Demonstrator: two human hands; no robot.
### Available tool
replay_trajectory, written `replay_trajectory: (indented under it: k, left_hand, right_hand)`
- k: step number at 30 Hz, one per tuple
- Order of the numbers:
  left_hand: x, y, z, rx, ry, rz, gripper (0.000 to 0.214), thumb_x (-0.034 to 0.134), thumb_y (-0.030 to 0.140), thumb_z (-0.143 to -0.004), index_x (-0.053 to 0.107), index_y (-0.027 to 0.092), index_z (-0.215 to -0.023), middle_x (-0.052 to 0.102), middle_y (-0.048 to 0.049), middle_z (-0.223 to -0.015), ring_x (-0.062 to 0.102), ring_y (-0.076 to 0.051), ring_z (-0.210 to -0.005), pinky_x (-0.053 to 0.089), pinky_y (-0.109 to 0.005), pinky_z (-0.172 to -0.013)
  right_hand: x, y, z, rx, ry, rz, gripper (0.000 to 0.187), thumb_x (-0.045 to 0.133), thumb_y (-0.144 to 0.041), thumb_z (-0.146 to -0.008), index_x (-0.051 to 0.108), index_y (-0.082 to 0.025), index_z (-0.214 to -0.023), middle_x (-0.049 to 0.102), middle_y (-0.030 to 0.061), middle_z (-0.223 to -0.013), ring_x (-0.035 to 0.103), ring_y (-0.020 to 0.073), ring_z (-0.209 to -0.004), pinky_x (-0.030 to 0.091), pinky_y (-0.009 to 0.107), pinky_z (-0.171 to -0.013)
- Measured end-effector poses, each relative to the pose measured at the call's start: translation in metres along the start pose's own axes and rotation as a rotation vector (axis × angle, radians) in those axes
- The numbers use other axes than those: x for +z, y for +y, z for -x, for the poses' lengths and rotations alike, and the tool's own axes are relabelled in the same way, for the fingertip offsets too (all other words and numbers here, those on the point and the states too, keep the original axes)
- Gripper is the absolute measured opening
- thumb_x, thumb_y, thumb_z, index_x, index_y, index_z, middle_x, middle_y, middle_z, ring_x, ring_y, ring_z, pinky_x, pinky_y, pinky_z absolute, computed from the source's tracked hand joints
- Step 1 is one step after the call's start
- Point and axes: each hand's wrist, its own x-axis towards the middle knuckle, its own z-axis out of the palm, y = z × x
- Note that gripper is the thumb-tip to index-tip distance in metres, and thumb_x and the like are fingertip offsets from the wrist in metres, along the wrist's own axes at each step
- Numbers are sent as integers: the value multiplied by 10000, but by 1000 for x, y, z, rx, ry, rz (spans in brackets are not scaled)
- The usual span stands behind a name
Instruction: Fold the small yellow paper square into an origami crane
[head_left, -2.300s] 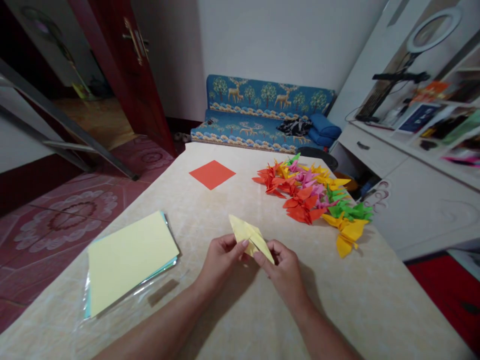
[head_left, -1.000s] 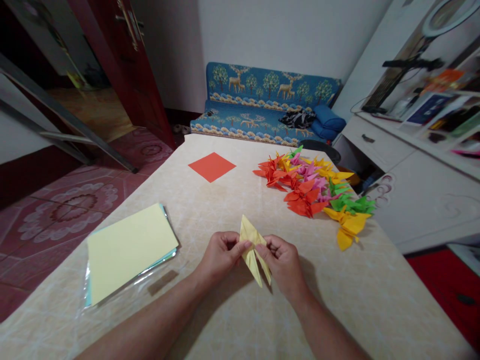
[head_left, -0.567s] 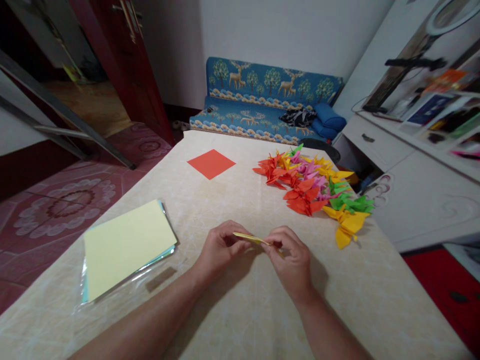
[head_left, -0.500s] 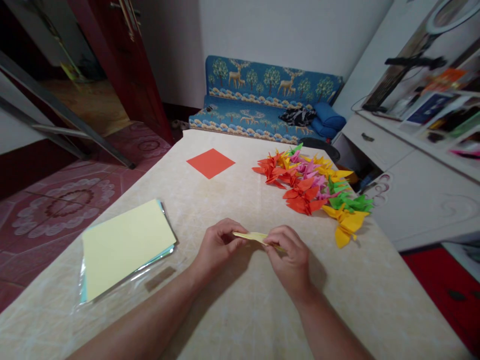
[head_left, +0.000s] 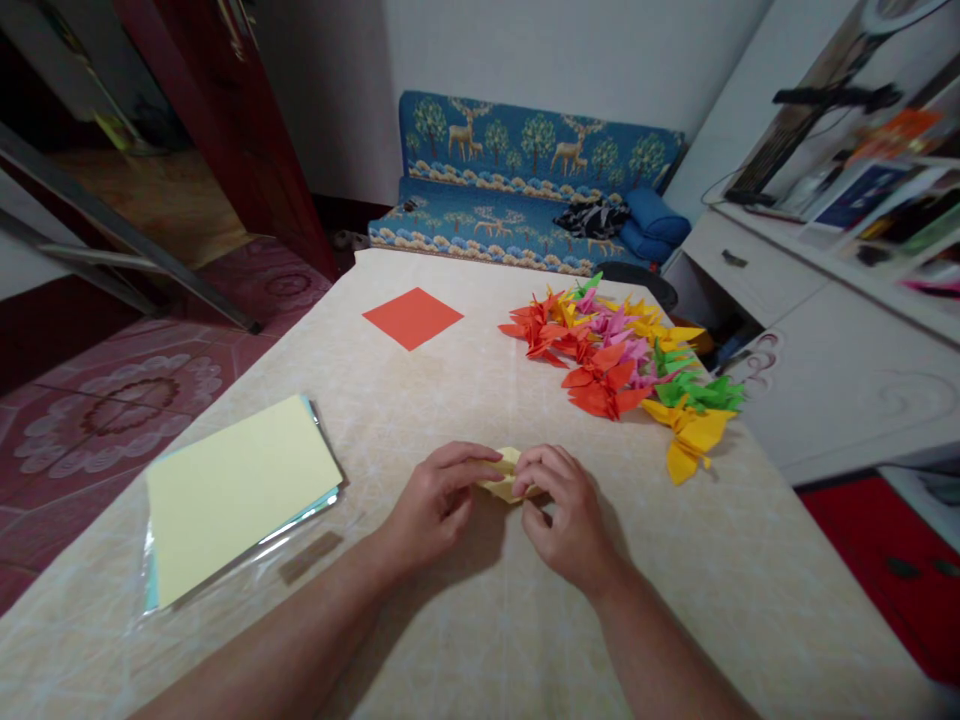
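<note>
A small piece of folded pale yellow paper (head_left: 508, 478) lies low at the tabletop in front of me, partly covered by my fingers. From its left side my left hand (head_left: 442, 497) grips it, fingers reaching over its upper edge. On the other side my right hand (head_left: 564, 505) has its fingers bent onto the paper's right part, the thumb below. The fingertips of both hands hide some of the folds. Beyond my right hand lies a pile of folded paper cranes (head_left: 607, 350) in red, pink, yellow, orange and green.
A flat red paper square (head_left: 413, 318) lies toward the table's far edge. To the left, pale yellow sheets (head_left: 244, 500) rest on a clear plastic wrapper. A blue patterned sofa (head_left: 495, 215) stands behind the table (head_left: 465, 390), a white cabinet (head_left: 847, 370) on the right.
The yellow paper has gone from nearly edge-on between my hands to lower and flatter, its face showing more. My left fingers have moved over its top. The view has shifted slightly.
</note>
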Motion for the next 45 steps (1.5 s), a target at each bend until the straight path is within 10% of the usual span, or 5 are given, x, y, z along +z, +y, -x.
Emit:
replay_trajectory:
  k: [7,45]
  left_hand:
    - [8,1,-1,5,-210,-247,314,483,142,-839,632,184,-1113,639,-64,-1135,577,-191,-1011,440,-328,-903]
    - [18,-8,-3,-244,19,-179,111,602,195,-794,708,185,-826,634,-59,-847,561,-170,-794,456,-303,-705]
  right_hand:
    - [-2,9,-1,55,-61,30,345,551,-15,-655,613,-226,-921,592,47,-1022,519,214,-998,403,373,-890]
    - [8,16,-2,162,34,-149,154,576,-75,-754,627,-207,-692,570,17,-806,563,141,-770,463,245,-684]
